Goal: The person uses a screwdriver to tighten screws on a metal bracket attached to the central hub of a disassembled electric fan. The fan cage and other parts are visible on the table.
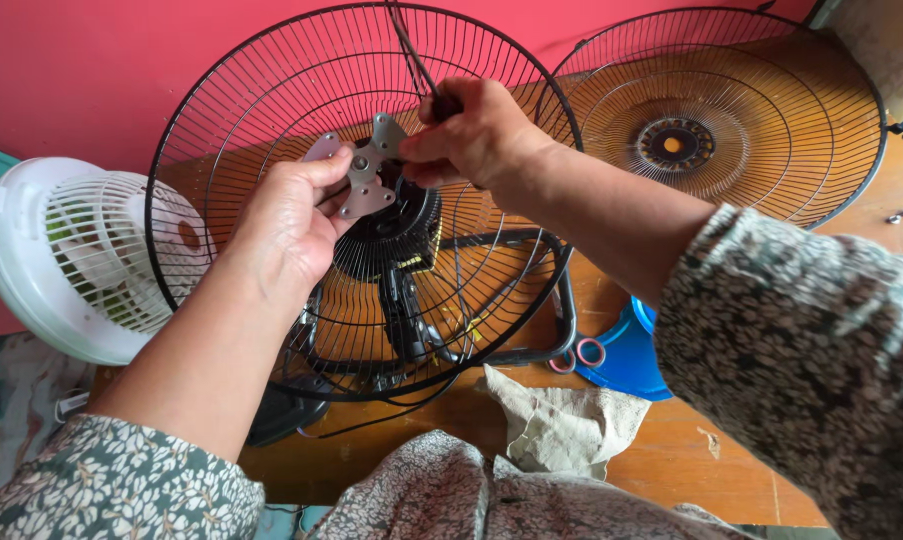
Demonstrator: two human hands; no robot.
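Grey four-armed metal bracket facing the camera, arms spreading crosswise, left hand pinching it closed-fingered, right hand gripping a dark-handled screwdriver pointing up-left, black wire fan guard leaning behind.

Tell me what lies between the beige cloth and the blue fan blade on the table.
In the head view, pink-handled scissors lie between the beige cloth and the blue fan blade, partly resting on the blade.
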